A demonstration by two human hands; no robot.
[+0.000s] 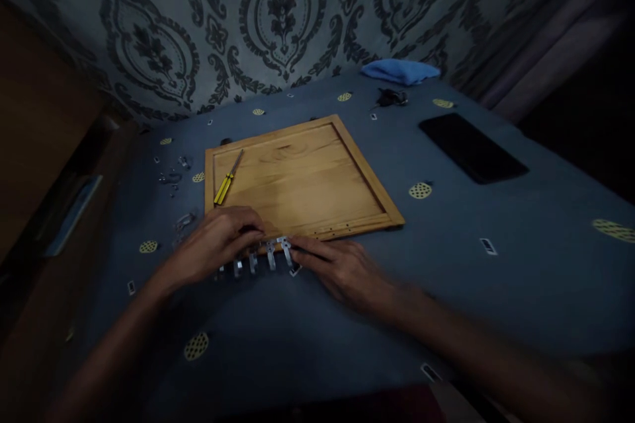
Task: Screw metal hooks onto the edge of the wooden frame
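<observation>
A wooden framed panel lies flat, with a row of several silver metal hooks along its near edge. My left hand is over the panel's near left corner, thumb and fingers pinched together just above the hooks. Whatever is between those fingertips is too small to make out. My right hand holds the rightmost hook against the edge with its fingertips. To the right of it, small dark holes run along the same edge. A yellow-handled screwdriver rests on the panel's left side, its tip pointing away from me.
Loose metal hooks and small pieces lie on the blue patterned cloth left of the panel. At the right is a black flat device. Keys and a folded blue cloth are near the patterned wall.
</observation>
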